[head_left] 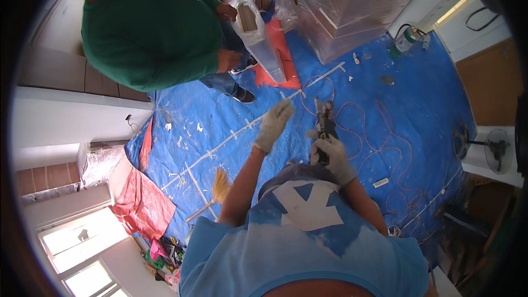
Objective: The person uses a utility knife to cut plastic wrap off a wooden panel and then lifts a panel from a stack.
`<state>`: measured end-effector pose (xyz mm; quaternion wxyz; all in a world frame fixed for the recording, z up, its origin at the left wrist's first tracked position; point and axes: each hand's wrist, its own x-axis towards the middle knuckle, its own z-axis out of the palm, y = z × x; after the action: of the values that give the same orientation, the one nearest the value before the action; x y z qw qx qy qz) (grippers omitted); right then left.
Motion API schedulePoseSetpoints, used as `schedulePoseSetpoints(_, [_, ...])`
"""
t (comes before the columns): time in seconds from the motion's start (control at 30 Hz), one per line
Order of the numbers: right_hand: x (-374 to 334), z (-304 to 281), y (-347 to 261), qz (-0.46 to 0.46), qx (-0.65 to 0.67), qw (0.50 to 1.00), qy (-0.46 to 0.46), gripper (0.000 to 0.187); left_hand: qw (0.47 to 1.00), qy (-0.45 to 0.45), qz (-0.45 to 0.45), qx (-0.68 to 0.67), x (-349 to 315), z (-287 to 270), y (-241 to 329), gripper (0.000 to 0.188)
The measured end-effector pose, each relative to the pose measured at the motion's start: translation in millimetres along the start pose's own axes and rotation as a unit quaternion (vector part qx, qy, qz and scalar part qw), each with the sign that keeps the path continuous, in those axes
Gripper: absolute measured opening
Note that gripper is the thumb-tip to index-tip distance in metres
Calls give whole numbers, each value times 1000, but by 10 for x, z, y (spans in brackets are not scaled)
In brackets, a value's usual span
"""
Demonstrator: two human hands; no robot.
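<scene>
My right hand (pixel 334 159), in a pale work glove, is wrapped round the grip of a dark handheld power tool (pixel 325 121) in front of my waist. The tool's worn grey front points away from me; its exact kind is unclear. My left hand (pixel 274 125), gloved too, is raised to the left of the tool with fingers stretched out, holding nothing. A thin orange cord (pixel 360 132) loops over the floor close by the tool. At the far left, a co-worker in a green sweater (pixel 148 30) has both hands at a tall plastic-wrapped panel (pixel 264 55).
Blue tarp (pixel 192 115) with taped seams covers the floor. Large wrapped furniture (pixel 352 11) stands at the back. A green canister (pixel 404 41) is at the far right, a fan (pixel 498 150) right. A straw broom (pixel 220 186) and red sheeting (pixel 144 203) lie left.
</scene>
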<state>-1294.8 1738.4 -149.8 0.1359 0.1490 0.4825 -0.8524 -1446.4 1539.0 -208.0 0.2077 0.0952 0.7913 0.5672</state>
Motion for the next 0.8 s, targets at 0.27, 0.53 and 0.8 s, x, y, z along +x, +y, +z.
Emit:
schedulePoseSetpoints(0.27, [1590, -1189, -897, 66, 6, 998, 10, 41, 824, 177, 62, 535, 2600, -545, -215, 100])
schedulePoseSetpoints(0.53, [2731, -1737, -761, 155, -4, 988, 16, 39, 764, -26, -24, 644, 3841, -871, 101, 64])
schedulePoseSetpoints(0.8, [2920, -1558, -182, 193, 48, 978, 56, 37, 839, 30, 51, 541, 3815, -1195, -295, 39])
